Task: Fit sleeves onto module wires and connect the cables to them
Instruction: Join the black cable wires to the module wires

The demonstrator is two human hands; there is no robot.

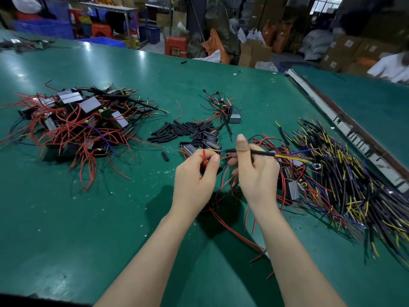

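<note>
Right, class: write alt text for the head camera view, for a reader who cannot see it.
Two bare hands work over a green table: the right hand grips a black cable, the left hand pinches thin module wires. Loose black sleeves lie beyond, a pile of modules left, a heap of cables right.

**A factory assembly floor**

A broad green-matted worktop (88, 207) carries heaps of grey box modules with red wires (73, 120), cut black sleeve tubes (177, 131) and bundled black-and-yellow cables (345, 180). Behind it stand stacked brown cardboard cartons (345, 49), blue plastic crates (44, 28) and red plastic stools (176, 46).
</note>
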